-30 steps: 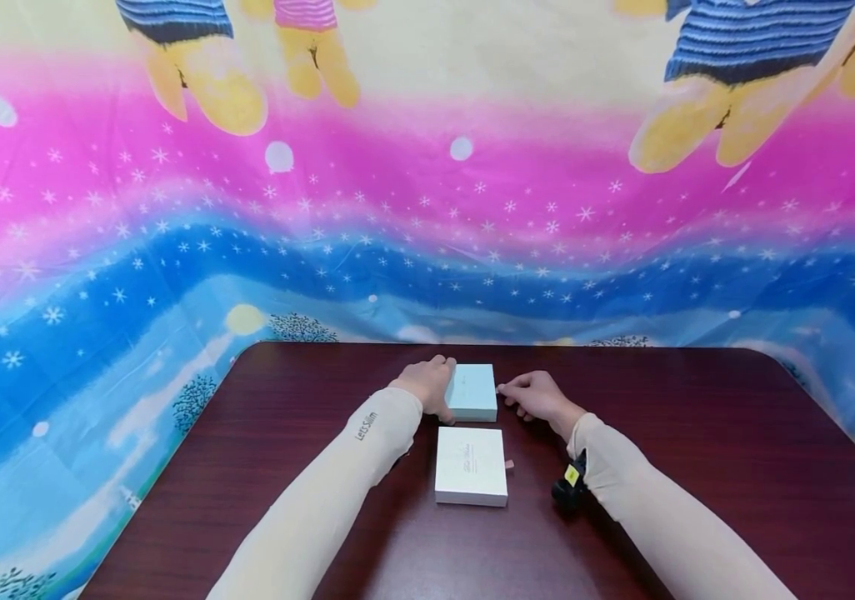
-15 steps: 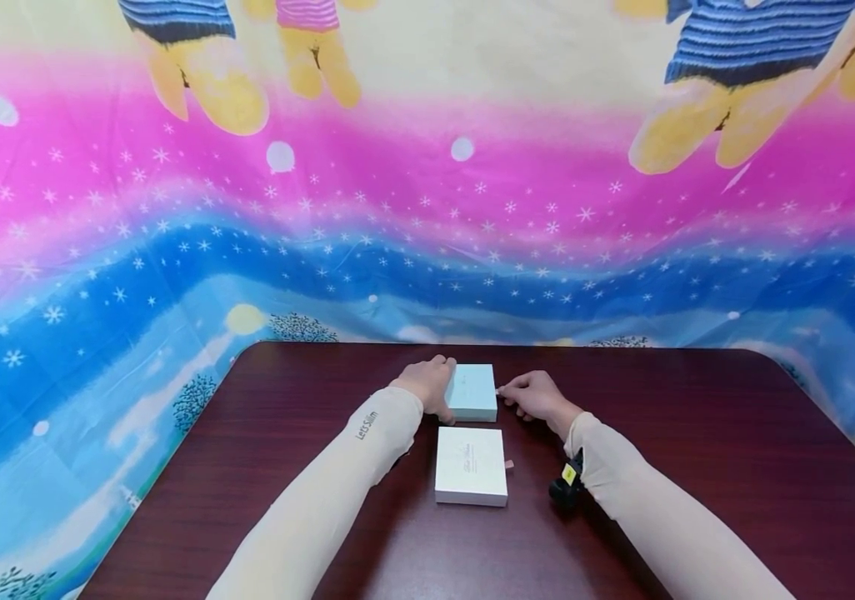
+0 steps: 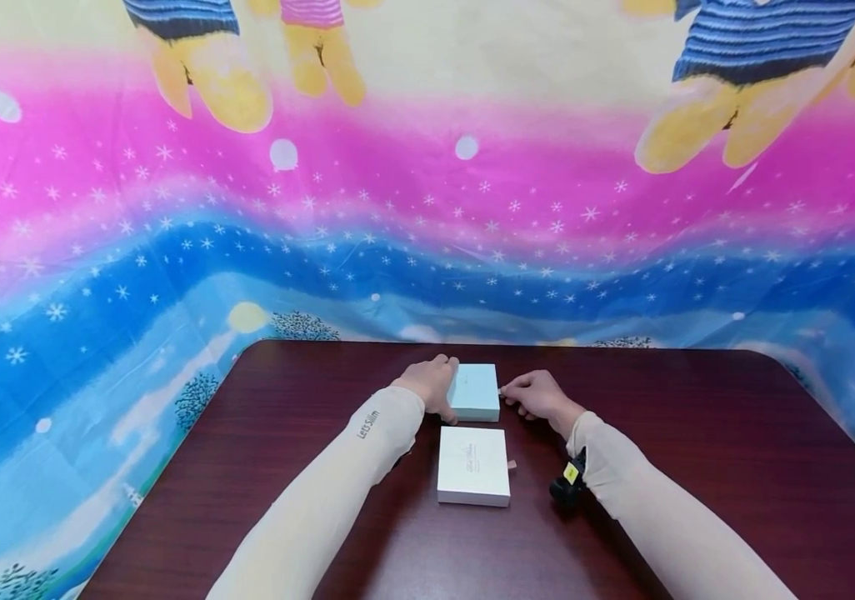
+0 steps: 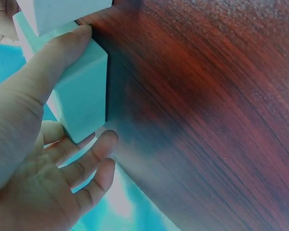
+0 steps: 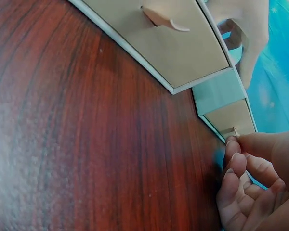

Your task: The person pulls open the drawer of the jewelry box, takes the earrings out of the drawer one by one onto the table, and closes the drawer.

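Note:
A mint-green drawer box (image 3: 477, 392) lies near the back of the table. My left hand (image 3: 426, 387) grips its left end, thumb on the near side and fingers round the far side. In the left wrist view, some fingertips (image 4: 106, 143) stand off the box. My right hand (image 3: 540, 396) is at the other end, thumb and forefinger pinching a small ribbon tab (image 5: 235, 131) on the beige drawer front (image 5: 231, 117). That drawer looks flush with its sleeve. Closer to me sits a white drawer box (image 3: 472, 463), untouched, with a pinkish ribbon tab (image 5: 164, 20) sticking out.
Both boxes lie on a dark reddish wood table (image 3: 307, 517) with rounded far corners. Behind it hangs a bright printed cloth (image 3: 427, 208). A small black device (image 3: 567, 483) is worn at my right wrist.
The head view has shifted very slightly. Both hands keep their places on the mint-green box and its tab, and neither box has visibly moved.

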Tool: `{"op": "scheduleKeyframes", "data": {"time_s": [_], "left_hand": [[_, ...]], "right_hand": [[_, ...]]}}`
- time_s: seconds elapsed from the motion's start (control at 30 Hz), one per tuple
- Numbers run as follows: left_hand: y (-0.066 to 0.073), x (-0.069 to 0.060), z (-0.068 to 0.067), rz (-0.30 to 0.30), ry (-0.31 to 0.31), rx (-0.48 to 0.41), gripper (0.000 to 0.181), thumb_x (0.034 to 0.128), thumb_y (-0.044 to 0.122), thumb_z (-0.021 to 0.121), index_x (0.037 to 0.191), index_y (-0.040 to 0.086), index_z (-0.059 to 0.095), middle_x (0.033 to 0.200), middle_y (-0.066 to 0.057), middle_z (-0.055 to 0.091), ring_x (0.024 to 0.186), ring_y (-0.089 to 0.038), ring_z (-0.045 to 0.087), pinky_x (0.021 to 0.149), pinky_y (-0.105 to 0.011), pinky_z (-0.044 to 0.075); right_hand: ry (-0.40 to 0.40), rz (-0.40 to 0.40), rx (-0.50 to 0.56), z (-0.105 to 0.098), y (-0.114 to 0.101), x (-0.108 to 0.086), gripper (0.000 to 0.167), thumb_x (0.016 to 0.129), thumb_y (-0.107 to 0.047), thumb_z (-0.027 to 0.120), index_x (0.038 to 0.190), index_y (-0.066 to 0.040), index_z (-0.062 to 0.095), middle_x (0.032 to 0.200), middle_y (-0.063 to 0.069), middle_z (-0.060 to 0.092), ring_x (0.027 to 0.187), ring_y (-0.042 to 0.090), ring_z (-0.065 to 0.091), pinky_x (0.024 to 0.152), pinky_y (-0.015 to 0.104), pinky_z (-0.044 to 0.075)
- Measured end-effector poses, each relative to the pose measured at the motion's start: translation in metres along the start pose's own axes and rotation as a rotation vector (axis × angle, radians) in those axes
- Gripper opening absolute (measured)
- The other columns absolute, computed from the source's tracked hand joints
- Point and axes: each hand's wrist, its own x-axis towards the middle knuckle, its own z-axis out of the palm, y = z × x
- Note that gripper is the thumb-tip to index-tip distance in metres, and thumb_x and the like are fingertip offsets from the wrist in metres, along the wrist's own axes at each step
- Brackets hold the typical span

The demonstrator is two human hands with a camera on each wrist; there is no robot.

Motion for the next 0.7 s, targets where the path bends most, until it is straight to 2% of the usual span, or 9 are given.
{"op": "scheduleKeyframes", "data": {"time_s": [0.23,0.7], "left_hand": [[0.0,-0.0045,-0.0025,0.013,0.005,-0.002,0.101,0.0812,0.044,0.084,0.159,0.011,0.028,0.16,-0.008,0.038,0.135,-0.023,0.053,0.108,-0.036,0.048],[-0.0009,0.0001,0.0001,0.01,0.003,0.018,0.103,0.0794,0.047,0.085,0.158,0.011,0.03,0.157,-0.007,0.041,0.131,-0.022,0.056,0.105,-0.035,0.049]], "right_hand": [[-0.008,0.008,-0.003,0.0001,-0.0006,-0.0003,0.024,0.101,-0.018,0.062,0.108,0.0,0.076,0.085,0.004,0.067,0.063,0.014,0.054,0.061,0.028,0.05],[-0.026,-0.009,-0.021,-0.0014,-0.0005,0.0004,0.024,0.102,-0.016,0.059,0.105,0.0,0.077,0.079,0.003,0.063,0.061,0.014,0.052,0.059,0.029,0.048]]}}
